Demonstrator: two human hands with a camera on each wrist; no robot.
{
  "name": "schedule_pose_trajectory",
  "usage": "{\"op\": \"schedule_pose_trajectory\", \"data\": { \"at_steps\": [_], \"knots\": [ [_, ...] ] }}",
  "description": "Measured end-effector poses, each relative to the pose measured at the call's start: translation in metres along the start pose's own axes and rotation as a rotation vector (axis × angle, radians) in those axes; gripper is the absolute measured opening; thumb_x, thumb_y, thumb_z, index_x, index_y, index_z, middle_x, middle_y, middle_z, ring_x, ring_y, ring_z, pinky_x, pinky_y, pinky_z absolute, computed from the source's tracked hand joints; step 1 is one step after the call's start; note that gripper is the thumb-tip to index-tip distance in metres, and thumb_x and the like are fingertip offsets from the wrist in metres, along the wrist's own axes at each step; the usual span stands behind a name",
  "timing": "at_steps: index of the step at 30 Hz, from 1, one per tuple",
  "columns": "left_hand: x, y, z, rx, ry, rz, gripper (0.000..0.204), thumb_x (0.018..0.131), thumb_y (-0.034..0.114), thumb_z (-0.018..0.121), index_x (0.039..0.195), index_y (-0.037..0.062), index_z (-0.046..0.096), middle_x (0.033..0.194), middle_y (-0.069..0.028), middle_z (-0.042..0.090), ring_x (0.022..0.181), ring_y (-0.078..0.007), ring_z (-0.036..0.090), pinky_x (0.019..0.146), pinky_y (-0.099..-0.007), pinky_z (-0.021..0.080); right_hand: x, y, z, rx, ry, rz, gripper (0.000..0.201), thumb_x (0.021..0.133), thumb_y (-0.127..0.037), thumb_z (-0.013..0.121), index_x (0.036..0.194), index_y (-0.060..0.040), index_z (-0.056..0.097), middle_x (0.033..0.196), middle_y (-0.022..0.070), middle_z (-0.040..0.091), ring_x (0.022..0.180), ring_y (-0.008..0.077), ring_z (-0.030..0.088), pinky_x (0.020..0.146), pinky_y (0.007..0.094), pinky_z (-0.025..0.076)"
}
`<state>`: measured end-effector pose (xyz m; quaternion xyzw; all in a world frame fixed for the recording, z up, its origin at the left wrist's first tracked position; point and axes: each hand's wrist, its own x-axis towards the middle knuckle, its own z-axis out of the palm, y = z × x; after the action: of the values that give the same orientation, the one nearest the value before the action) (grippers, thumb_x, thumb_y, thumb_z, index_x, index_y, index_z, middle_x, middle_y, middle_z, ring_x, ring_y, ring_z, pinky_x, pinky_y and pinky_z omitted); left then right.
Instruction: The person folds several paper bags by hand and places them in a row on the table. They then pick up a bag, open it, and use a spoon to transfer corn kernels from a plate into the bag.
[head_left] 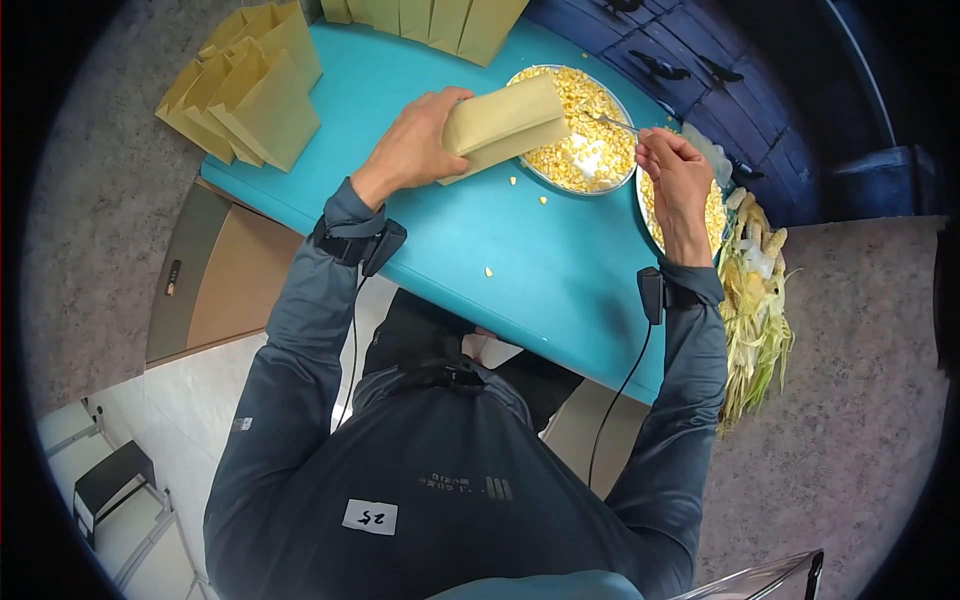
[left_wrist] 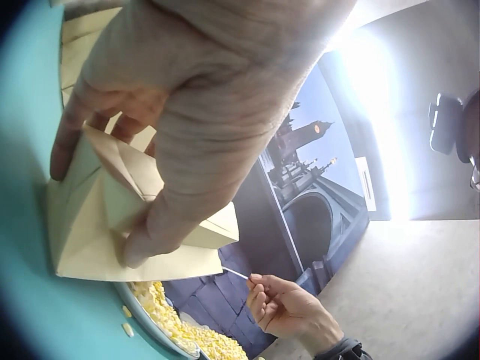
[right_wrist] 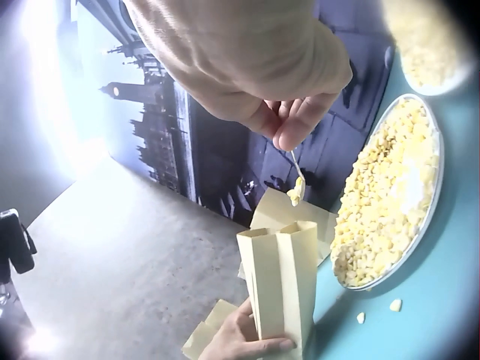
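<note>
My left hand [head_left: 415, 145] grips a tan paper bag [head_left: 505, 120], thumb on one side and fingers on the other. The bag is tilted over the table, its open mouth showing in the right wrist view and its far end overlapping the plate's edge in the head view. With thumb and fingertips my right hand [head_left: 680, 185] pinches the thin handle of a small metal spoon [right_wrist: 296, 161]. Several yellow kernels [right_wrist: 296, 193] sit on the spoon, above the bag's mouth in the right wrist view. Beside the bag, a white-rimmed round plate [right_wrist: 440, 161] holds a heap of corn kernels [right_wrist: 375, 217].
A second plate [head_left: 641, 205] of kernels lies partly under my right forearm. Corn husks and cobs [head_left: 750, 300] hang over the right table edge. Tan bags [head_left: 270, 115] stand at the left, more bags [head_left: 430, 25] at the back. Loose kernels [head_left: 489, 272] dot the blue table [head_left: 480, 235].
</note>
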<state>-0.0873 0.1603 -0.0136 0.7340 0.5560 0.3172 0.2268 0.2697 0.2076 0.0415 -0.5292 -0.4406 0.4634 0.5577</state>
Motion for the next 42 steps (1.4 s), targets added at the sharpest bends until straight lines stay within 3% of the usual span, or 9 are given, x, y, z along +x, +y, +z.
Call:
{"op": "schedule_pose_trajectory", "data": {
  "at_steps": [6,8,9,13,16,18,23,31,42],
  "knots": [
    [0.005,0.005,0.018,-0.095,0.056,0.086,0.083,0.070,0.016,0.093,0.145,0.0048,0.057,0.125,-0.0222,0.068,0.119,-0.0421,0.065,0.104,-0.0484,0.054,-0.024,-0.008,0.026,-0.330,-0.182,-0.326,0.012,0.093,-0.006,0.083,0.100,0.0038,0.081,0.088,0.0066,0.080,0.077,0.0115,0.073,0.069,0.0251,0.057],
    [0.003,0.007,0.017,-0.108,0.066,0.060,0.084,0.070,0.016,0.093,0.145,0.0048,0.057,0.127,-0.0227,0.067,0.120,-0.0423,0.065,0.104,-0.0479,0.054,-0.030,-0.011,0.035,-0.525,-0.158,-0.711,0.009,0.094,-0.006,0.082,0.098,0.0012,0.082,0.088,0.0032,0.081,0.076,0.0087,0.071,0.069,0.0246,0.056],
    [-0.001,0.004,0.015,-0.089,0.071,0.058,0.084,0.070,0.016,0.093,0.145,0.0048,0.057,0.127,-0.0227,0.067,0.120,-0.0423,0.065,0.104,-0.0479,0.054,-0.026,-0.006,0.031,-0.511,-0.104,-0.734,0.007,0.094,-0.006,0.081,0.099,-0.0006,0.082,0.086,0.0036,0.080,0.075,0.0080,0.071,0.068,0.0247,0.055],
    [-0.008,0.004,0.008,-0.146,0.108,0.026,0.084,0.071,0.016,0.093,0.146,0.0046,0.056,0.130,-0.0232,0.067,0.122,-0.0426,0.065,0.106,-0.0475,0.054,0.001,0.002,-0.002,-0.536,0.045,-0.516,0.012,0.090,-0.010,0.082,0.099,-0.0009,0.083,0.080,0.0052,0.079,0.074,0.0097,0.073,0.071,0.0253,0.057],
    [-0.016,0.001,0.002,-0.150,0.136,-0.013,0.084,0.071,0.016,0.092,0.146,0.0046,0.056,0.130,-0.0231,0.067,0.122,-0.0425,0.065,0.106,-0.0474,0.054,0.025,0.029,-0.020,-0.876,0.135,-0.436,0.014,0.087,-0.010,0.081,0.096,0.0011,0.083,0.077,0.0057,0.079,0.069,0.0114,0.074,0.067,0.0258,0.057],
    [-0.021,0.000,0.000,-0.152,0.162,-0.019,0.083,0.071,0.016,0.092,0.146,0.0046,0.056,0.130,-0.0229,0.067,0.122,-0.0423,0.065,0.106,-0.0473,0.054,0.034,0.046,-0.022,-0.631,0.143,-0.097,0.014,0.084,-0.008,0.078,0.091,0.0037,0.081,0.075,0.0082,0.078,0.065,0.0133,0.074,0.063,0.0276,0.058],
    [-0.028,0.004,-0.005,-0.153,0.148,-0.079,0.081,0.072,0.013,0.091,0.146,0.0050,0.057,0.131,-0.0219,0.066,0.122,-0.0411,0.065,0.106,-0.0471,0.054,0.038,0.069,0.005,-0.237,0.058,0.068,0.010,0.092,0.000,0.080,0.097,0.0078,0.077,0.088,0.0113,0.078,0.073,0.0172,0.075,0.070,0.0283,0.065],
    [-0.036,0.006,-0.004,-0.103,0.126,-0.063,0.083,0.071,0.012,0.091,0.146,0.0050,0.056,0.130,-0.0217,0.065,0.124,-0.0417,0.062,0.108,-0.0484,0.052,0.033,0.076,0.004,0.066,0.073,0.205,0.012,0.092,0.002,0.081,0.100,0.0088,0.076,0.093,0.0149,0.078,0.079,0.0201,0.077,0.071,0.0282,0.068],
    [-0.021,0.019,0.013,-0.116,0.070,-0.013,0.085,0.072,0.016,0.091,0.148,0.0034,0.055,0.131,-0.0220,0.065,0.124,-0.0417,0.062,0.108,-0.0485,0.052,-0.015,-0.017,0.013,-0.005,0.001,-0.008,0.013,0.092,-0.004,0.081,0.101,0.0056,0.078,0.090,0.0101,0.078,0.076,0.0156,0.075,0.071,0.0282,0.064]
  ]
}}
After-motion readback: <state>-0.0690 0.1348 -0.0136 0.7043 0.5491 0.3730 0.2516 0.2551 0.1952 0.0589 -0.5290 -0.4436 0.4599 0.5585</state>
